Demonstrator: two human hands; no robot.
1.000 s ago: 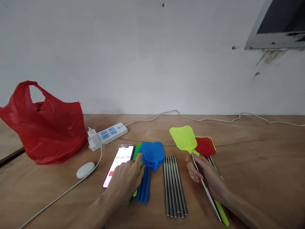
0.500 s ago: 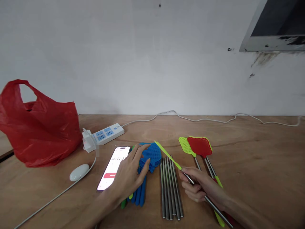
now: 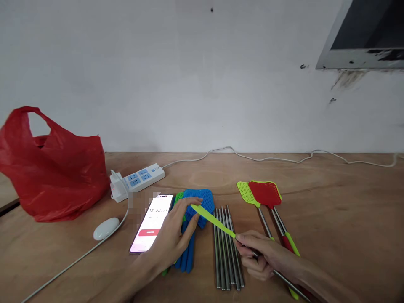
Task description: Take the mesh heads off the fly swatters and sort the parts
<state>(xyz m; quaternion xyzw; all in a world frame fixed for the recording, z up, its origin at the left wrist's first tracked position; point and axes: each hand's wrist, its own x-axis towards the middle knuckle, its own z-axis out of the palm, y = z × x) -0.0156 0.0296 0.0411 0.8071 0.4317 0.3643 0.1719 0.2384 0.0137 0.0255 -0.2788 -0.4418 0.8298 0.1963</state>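
Observation:
My right hand (image 3: 260, 254) is wrapped around the metal shaft of a lime-yellow fly swatter (image 3: 214, 220), whose head is seen edge-on. My left hand (image 3: 173, 229) has its thumb and fingers on either side of the far end of that head and appears to pinch it. Below the swatter lie several loose metal rods (image 3: 225, 252) side by side. Blue swatter heads (image 3: 202, 200) with blue handles (image 3: 189, 254), and a green one (image 3: 179, 196), lie partly behind my left hand. To the right, a red fly swatter (image 3: 265, 193) overlaps lime-yellow ones (image 3: 246, 192).
A lit phone (image 3: 154, 221) showing a timer lies left of my left hand. Farther left are a white power strip (image 3: 143, 176), a white mouse-shaped device (image 3: 106, 228) on a cable, and a red plastic bag (image 3: 63, 176). A thin cord (image 3: 261, 159) runs along the wall.
The swatter in my right hand has tipped down and left, bringing its head between my left thumb and fingers. My left fingers have drawn in around it.

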